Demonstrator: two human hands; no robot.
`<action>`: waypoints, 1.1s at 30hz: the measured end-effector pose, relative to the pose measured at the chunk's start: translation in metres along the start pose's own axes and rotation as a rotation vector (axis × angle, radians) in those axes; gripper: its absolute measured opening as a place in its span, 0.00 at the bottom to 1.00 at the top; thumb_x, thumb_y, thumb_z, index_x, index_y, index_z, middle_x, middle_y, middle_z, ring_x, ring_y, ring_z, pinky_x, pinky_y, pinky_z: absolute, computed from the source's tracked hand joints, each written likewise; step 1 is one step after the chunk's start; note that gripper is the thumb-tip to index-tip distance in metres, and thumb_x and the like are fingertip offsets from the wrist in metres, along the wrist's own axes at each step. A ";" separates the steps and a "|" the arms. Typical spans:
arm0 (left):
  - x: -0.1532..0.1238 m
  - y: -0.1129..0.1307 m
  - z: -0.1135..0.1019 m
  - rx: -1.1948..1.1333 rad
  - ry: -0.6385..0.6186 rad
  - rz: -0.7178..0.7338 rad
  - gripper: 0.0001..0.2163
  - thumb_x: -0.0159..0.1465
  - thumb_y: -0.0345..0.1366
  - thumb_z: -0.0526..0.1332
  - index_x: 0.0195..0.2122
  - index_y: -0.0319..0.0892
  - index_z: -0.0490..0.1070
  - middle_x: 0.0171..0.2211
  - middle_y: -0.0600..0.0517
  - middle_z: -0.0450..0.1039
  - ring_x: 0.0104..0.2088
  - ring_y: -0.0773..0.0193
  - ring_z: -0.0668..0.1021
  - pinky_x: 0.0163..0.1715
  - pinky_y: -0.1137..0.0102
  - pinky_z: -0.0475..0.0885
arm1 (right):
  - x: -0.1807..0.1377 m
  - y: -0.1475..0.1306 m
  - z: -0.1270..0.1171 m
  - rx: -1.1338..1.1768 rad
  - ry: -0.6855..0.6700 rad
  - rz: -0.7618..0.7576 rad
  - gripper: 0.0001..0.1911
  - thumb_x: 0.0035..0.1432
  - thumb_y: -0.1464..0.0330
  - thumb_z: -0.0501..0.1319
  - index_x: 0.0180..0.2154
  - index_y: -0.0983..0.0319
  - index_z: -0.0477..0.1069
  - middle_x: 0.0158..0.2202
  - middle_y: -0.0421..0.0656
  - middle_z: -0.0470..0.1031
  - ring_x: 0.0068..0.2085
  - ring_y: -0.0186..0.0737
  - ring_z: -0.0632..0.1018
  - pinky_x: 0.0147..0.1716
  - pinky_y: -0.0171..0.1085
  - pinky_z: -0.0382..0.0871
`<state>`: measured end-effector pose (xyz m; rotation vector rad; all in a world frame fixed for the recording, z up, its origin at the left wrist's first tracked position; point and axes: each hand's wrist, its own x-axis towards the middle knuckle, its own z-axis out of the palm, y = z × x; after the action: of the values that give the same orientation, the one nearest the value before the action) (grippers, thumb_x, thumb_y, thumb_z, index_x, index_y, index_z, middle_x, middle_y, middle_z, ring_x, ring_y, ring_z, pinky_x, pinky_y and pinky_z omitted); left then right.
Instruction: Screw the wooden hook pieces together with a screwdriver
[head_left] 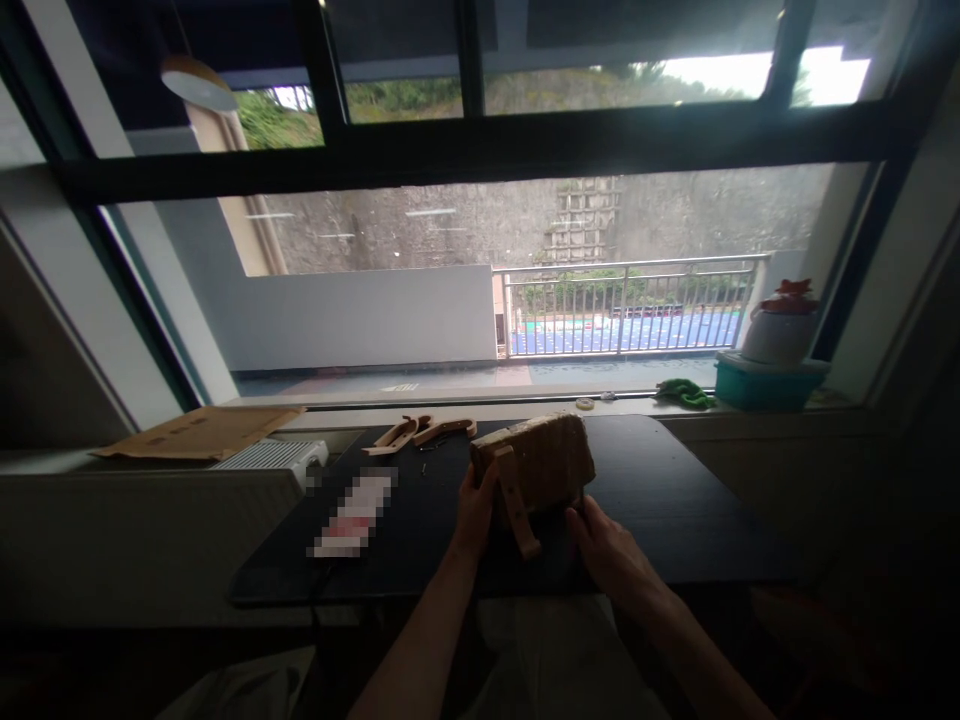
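Observation:
A brown box-like block (551, 465) with pale, rough edges is tilted up over the dark table. My left hand (477, 505) grips its left side, fingers closed against the block and a narrow wooden piece. That wooden piece (513, 500) has dark holes along it and a curved lower end, and it lies against the block's near face. Close to the block's lower right corner, my right hand (600, 535) has its fingers pressed together. A thin dark thing seems to rise from them, too dim to name.
Curved wooden pieces (420, 432) and small screw-like bits (423, 468) lie at the table's back left. A blurred-out rectangle (356, 515) is left of my hands. The windowsill holds a green cloth (684, 393) and a teal box (765, 382). A radiator (277, 456) adjoins the left.

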<state>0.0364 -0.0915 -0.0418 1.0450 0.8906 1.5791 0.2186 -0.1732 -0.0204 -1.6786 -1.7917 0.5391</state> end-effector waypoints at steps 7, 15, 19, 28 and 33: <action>0.001 -0.001 0.000 0.012 0.016 -0.018 0.13 0.66 0.39 0.58 0.49 0.39 0.67 0.46 0.47 0.69 0.41 0.59 0.75 0.39 0.61 0.73 | -0.021 -0.023 -0.023 -0.145 -0.128 -0.187 0.25 0.55 0.74 0.52 0.55 0.62 0.61 0.45 0.47 0.76 0.43 0.44 0.77 0.38 0.35 0.63; 0.002 -0.001 0.000 0.030 0.000 -0.007 0.14 0.66 0.39 0.58 0.50 0.39 0.66 0.47 0.47 0.69 0.42 0.58 0.75 0.40 0.60 0.73 | -0.010 -0.056 -0.024 -0.298 -0.016 -0.348 0.16 0.62 0.72 0.50 0.47 0.61 0.71 0.43 0.47 0.75 0.41 0.44 0.77 0.36 0.36 0.65; -0.002 0.001 -0.002 0.029 -0.029 0.009 0.13 0.66 0.39 0.58 0.49 0.39 0.67 0.46 0.47 0.69 0.42 0.58 0.75 0.40 0.60 0.73 | -0.006 -0.062 -0.021 -0.364 -0.011 -0.331 0.15 0.63 0.72 0.50 0.46 0.61 0.72 0.41 0.46 0.75 0.39 0.41 0.77 0.33 0.34 0.63; -0.026 0.009 -0.008 0.027 -0.196 0.113 0.30 0.45 0.33 0.74 0.50 0.43 0.66 0.42 0.51 0.74 0.44 0.55 0.75 0.43 0.64 0.71 | -0.002 -0.070 -0.026 -0.457 0.015 -0.335 0.12 0.64 0.69 0.50 0.37 0.62 0.71 0.34 0.44 0.75 0.34 0.39 0.77 0.27 0.34 0.58; -0.021 -0.003 0.003 0.087 -0.177 0.190 0.17 0.60 0.34 0.65 0.50 0.40 0.66 0.44 0.49 0.71 0.40 0.59 0.75 0.40 0.61 0.73 | -0.002 -0.073 -0.027 -0.506 0.008 -0.363 0.12 0.65 0.68 0.50 0.37 0.61 0.71 0.34 0.43 0.75 0.33 0.38 0.78 0.26 0.33 0.57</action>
<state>0.0427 -0.1110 -0.0472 1.3427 0.7621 1.5851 0.1827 -0.1866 0.0475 -1.5897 -2.2906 -0.0919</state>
